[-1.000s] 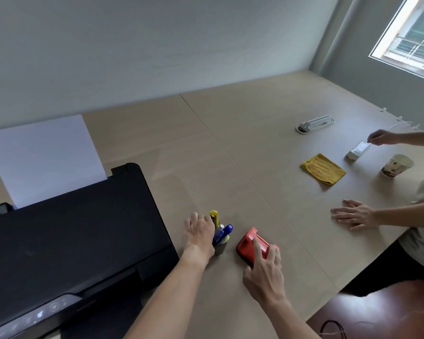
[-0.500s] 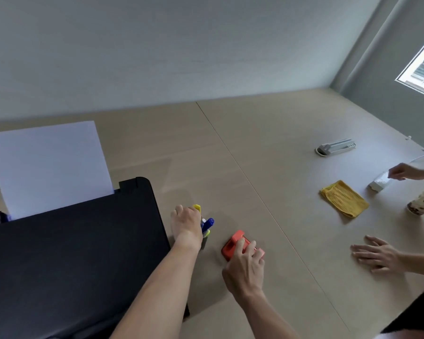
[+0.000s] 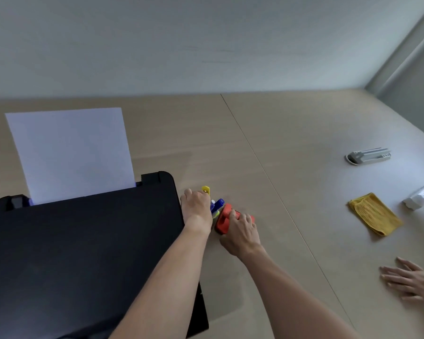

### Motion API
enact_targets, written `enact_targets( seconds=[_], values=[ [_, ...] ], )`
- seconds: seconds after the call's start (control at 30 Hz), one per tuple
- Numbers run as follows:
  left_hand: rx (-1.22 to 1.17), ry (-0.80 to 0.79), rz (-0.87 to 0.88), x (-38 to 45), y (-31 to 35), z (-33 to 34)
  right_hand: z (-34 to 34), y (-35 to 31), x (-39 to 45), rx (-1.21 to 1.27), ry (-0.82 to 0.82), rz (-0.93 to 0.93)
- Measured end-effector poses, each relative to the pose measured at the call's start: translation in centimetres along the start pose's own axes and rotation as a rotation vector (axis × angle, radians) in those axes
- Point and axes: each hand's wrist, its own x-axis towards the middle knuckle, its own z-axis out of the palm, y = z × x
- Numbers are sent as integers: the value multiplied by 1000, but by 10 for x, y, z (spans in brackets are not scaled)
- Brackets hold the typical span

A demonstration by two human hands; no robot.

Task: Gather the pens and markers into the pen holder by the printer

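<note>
One printer (image 3: 83,253), one paper sheet (image 3: 71,155), three pens (image 3: 217,206), one red stapler (image 3: 224,220), one yellow cloth (image 3: 375,217), four hands (image 3: 197,207).

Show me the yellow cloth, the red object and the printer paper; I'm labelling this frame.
yellow cloth (image 3: 375,214): head view, middle of fabric.
red object (image 3: 222,218): head view, exposed left part.
printer paper (image 3: 71,152): head view, sheet's centre.

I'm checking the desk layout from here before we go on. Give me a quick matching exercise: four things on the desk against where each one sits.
Things:
1. pen holder
2. red stapler
3. yellow cloth
4. white paper

Places:
A. standing up out of the printer
B. under the right hand
C. far right, lying apart
D. behind the left hand, beside the printer

Pairs: 1-D, 2-B, 3-C, 4-A
</note>
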Motion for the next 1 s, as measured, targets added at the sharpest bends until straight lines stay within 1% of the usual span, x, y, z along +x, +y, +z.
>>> enact_targets(
  seconds=[0.1, 0.2, 0.27, 0.37, 0.5, 0.6, 0.7, 0.8, 0.87, 0.93, 1.0],
  values=[
    [17, -21, -15, 0, 1, -1, -8, 0, 6, 88, -63, -93],
    [37, -29, -33, 0, 3, 1, -17, 11, 15, 75, -105, -193],
    [57, -38, -37, 0, 2, 2, -22, 17, 20, 61, -132, -224],
    [79, -46, -38, 0, 3, 5, -23, 24, 26, 7, -91, -274],
    [63, -50, -60, 0, 4, 8, -22, 31, 30, -60, 7, -356],
    [78, -41, -51, -1, 5, 8, -21, 35, 33, -87, 51, -359],
    [82, -30, -54, -4, 6, 9, -22, 35, 32, -76, 41, -339],
    [51, -28, -68, -6, 8, 12, -17, 34, 32, -58, 17, -356],
    [19, -49, -72, -11, 9, 10, -19, 31, 31, -29, 11, -335],
    [-66, 6, -92, -16, 11, 11, -9, 34, 25, -29, 57, -348],
    [-136, 12, -132, -23, 13, 9, 6, 37, 16, -5, 154, -248]
  ],
)
